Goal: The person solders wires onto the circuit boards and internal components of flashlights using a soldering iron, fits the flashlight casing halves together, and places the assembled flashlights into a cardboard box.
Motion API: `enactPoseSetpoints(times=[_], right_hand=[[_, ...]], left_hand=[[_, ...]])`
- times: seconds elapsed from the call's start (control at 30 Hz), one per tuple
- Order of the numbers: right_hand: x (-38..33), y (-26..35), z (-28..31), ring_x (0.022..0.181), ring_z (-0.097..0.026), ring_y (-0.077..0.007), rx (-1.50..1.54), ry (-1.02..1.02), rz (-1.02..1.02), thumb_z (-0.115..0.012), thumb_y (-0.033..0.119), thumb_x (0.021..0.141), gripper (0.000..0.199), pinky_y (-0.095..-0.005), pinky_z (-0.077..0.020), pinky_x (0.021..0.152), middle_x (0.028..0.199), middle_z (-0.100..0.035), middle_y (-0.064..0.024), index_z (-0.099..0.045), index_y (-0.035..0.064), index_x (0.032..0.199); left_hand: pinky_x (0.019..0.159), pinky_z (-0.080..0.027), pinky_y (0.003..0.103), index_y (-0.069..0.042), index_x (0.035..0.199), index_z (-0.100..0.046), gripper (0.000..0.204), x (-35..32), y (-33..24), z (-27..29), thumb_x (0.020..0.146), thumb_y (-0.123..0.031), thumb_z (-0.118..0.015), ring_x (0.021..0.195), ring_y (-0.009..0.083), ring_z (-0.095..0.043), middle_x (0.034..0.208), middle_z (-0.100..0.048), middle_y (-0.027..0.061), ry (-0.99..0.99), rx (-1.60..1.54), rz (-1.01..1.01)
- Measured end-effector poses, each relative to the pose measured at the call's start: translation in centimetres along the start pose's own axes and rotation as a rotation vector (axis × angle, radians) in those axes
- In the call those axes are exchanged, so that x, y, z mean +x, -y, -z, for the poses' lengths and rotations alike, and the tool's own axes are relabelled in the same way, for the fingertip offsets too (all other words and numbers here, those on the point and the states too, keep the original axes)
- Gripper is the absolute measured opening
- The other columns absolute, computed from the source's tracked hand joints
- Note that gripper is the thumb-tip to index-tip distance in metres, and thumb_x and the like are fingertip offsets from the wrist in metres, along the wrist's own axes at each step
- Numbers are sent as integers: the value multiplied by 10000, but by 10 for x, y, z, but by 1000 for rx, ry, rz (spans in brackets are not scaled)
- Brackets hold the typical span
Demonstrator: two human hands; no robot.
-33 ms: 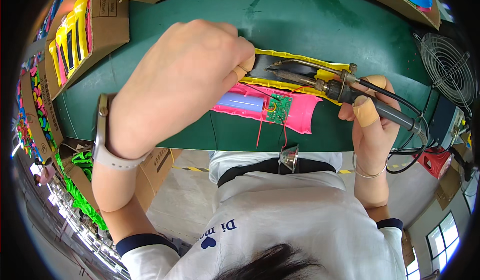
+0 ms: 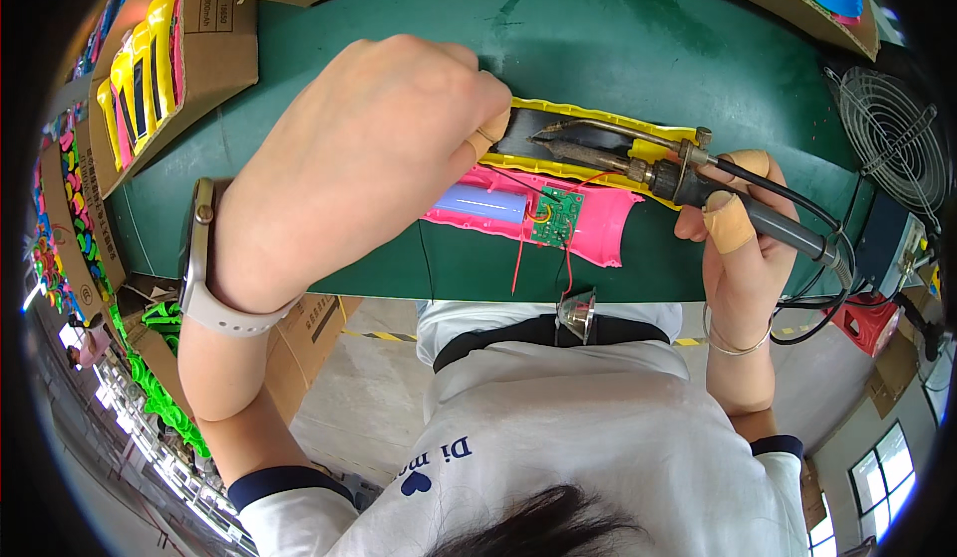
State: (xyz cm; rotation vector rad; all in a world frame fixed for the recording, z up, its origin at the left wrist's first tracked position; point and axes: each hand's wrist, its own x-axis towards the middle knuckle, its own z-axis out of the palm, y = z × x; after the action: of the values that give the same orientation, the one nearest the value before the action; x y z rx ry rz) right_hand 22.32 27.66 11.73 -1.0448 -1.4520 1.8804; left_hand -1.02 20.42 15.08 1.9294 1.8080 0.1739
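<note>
Snugly curled right fingers (image 2: 731, 224), holding soldering iron (image 2: 682, 184)

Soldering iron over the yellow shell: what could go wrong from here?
If hot, the soldering iron in the right hand might scorch the yellow shell beneath it. Its tip points toward the left hand, which is close by, so a slip could burn that hand.
</note>
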Motion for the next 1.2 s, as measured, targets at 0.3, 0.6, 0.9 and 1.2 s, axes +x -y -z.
enactPoseSetpoints(times=[0.3,0.6,0.9,1.2], right_hand=[[3,6,-7,666,-591,-125,10,31,-92,-591,11,742,169,-202,-462,577,842,-519,-51,-553,-62,890],[12,3,-17,645,-596,-135,30,95,-146,-592,-11,744,175,-218,-480,601,776,-579,-81,-536,-58,903],[13,2,-18,654,-598,-139,19,84,-164,-594,-5,747,170,-224,-481,605,781,-582,-83,-534,-56,898],[12,3,-20,650,-602,-142,43,78,-153,-592,3,752,171,-216,-475,580,783,-582,-75,-541,-50,906]], left_hand=[[539,-397,392,4,626,-476,49,3,0,-2,637,-7,-522,617,320,-504,665,-489,127,-10,69,-52],[562,-406,398,8,624,-489,42,4,2,-2,626,-3,-530,627,319,-508,662,-493,130,42,104,-61],[575,-416,401,14,629,-502,38,4,2,-4,619,2,-537,641,322,-517,664,-500,136,-11,89,-98],[570,-418,397,13,628,-512,31,3,2,-4,622,2,-541,635,319,-521,661,-507,135,-19,102,-88]])
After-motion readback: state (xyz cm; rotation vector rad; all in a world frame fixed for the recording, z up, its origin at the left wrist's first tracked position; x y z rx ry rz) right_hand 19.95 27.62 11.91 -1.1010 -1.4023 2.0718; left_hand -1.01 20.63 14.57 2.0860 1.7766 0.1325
